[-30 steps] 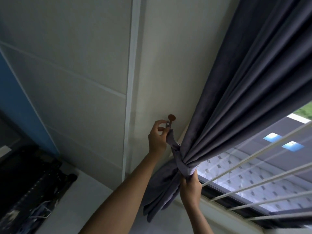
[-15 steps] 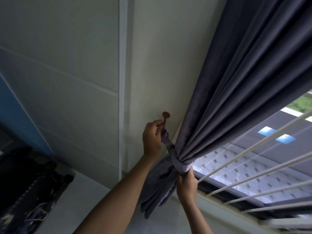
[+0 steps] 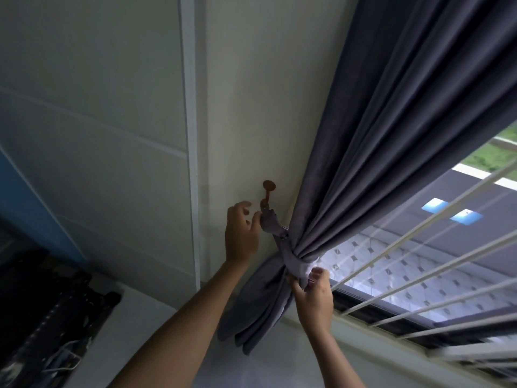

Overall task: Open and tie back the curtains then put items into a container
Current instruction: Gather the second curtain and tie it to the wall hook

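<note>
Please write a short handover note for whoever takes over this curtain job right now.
Left hand: fingers loosely curled, thumb touching the end of the tieback at the wall hook.
Right hand: grips the tieback where it wraps the curtain.
Done: curtain drawn aside, gathered, band around it, end apparently on the hook.
Left: check the loop sits on the hook, let go, then put items into the container, which is not in view.

Grey-purple curtain (image 3: 391,135), brown hook (image 3: 268,191), cream wall (image 3: 251,93), white bars (image 3: 419,239).

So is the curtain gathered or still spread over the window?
Gathered. The curtain is bunched by a tieback that runs to the wall hook, leaving the window bars uncovered.
</note>
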A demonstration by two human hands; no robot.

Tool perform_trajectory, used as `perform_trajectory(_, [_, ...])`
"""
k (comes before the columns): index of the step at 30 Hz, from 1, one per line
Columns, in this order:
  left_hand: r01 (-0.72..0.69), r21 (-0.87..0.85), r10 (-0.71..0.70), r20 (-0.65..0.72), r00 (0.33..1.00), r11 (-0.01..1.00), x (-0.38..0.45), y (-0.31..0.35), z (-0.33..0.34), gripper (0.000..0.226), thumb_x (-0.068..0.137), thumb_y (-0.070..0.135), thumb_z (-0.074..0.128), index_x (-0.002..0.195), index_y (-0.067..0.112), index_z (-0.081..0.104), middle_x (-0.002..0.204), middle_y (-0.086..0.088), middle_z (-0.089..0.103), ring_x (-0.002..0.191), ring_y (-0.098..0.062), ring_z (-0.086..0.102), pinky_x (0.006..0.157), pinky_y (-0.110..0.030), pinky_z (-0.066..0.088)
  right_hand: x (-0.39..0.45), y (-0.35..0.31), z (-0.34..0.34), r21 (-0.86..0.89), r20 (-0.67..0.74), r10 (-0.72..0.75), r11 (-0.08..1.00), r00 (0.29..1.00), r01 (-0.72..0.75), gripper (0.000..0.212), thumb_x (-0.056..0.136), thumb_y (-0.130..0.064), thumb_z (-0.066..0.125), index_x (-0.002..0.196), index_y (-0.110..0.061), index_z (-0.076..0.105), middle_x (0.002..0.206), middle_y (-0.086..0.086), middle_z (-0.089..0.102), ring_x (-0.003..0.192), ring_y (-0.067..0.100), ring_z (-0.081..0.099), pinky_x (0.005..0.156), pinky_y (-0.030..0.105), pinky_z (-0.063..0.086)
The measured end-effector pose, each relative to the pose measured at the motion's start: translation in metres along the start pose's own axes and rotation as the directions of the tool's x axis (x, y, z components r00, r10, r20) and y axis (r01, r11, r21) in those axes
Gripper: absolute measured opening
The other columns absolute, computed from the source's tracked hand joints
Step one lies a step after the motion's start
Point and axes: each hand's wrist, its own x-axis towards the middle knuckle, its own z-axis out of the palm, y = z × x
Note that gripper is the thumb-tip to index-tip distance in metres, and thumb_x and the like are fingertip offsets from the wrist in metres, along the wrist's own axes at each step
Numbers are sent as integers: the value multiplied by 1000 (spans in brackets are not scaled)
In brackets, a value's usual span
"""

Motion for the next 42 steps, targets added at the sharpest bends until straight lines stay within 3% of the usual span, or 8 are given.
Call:
perform_trajectory(3, [-28,87,16,130,991,996,-40,-21,0,12,92,18,55,103,13,52,100,2,51,81,-13,56,65,-11,42,-9,7,3,-173,-133,18,984,991,-41,41,76,-46,74,82,-16,46,80,-1,53,78,25,55,62,34,44])
perform_trajectory(7, [-136,151,58,434,899,979,-74,-52,2,23,87,26,58,109,19,56,112,0,52,97,-18,57,80,-32,51,-11,10,12,-250,-16,-121,962,993,113,23,90,-38,60,88,-15,61,85,0,58,84,24,56,62,32,40])
perform_trajectory(11, [-118,184,21,459,888,976,-70,-36,8,24,89,31,57,105,14,60,107,-6,61,92,-24,61,75,-34,51,-13,3,15,-267,-38,-151,954,988,135,12,84,-21,60,93,-13,62,90,4,60,87,26,55,64,31,38])
perform_trajectory(16, [-131,229,5,481,876,965,-59,-26,23,21,93,29,48,107,17,57,97,-6,65,87,-27,63,74,-37,51,0,-2,19,-224,-129,-67,974,989,36,17,90,-30,57,95,-14,55,93,5,63,87,28,59,64,35,45])
perform_trajectory(24, [-28,171,-67,526,848,985,-62,-33,28,24,95,18,46,74,11,56,76,-12,66,71,-27,62,60,-22,36,-4,32,-2,-325,-41,-329,898,944,298,15,90,-15,53,76,-14,52,68,2,58,60,28,53,54,28,30])
perform_trajectory(31, [-64,148,-49,651,757,987,-53,-14,28,17,95,15,49,91,1,59,85,-15,66,72,-23,58,65,-27,40,6,26,-19,-262,11,-211,943,977,206,8,94,-21,56,86,-17,57,78,-5,62,73,21,58,56,30,37])
perform_trajectory(36, [-75,-20,77,264,961,997,-65,12,-12,21,88,9,57,97,26,49,92,12,51,81,-5,56,72,-22,45,-12,-37,-50,87,-361,-267,944,894,317,20,85,-28,61,102,-31,52,88,-8,61,79,9,61,69,19,47])
perform_trajectory(42, [-487,-222,524,162,836,845,-42,76,-32,17,89,5,63,100,17,58,97,10,55,86,0,56,75,-10,45,-12,-107,-81,94,-514,-452,815,729,571,33,83,-40,61,105,-16,56,88,-5,59,78,2,55,73,2,41])
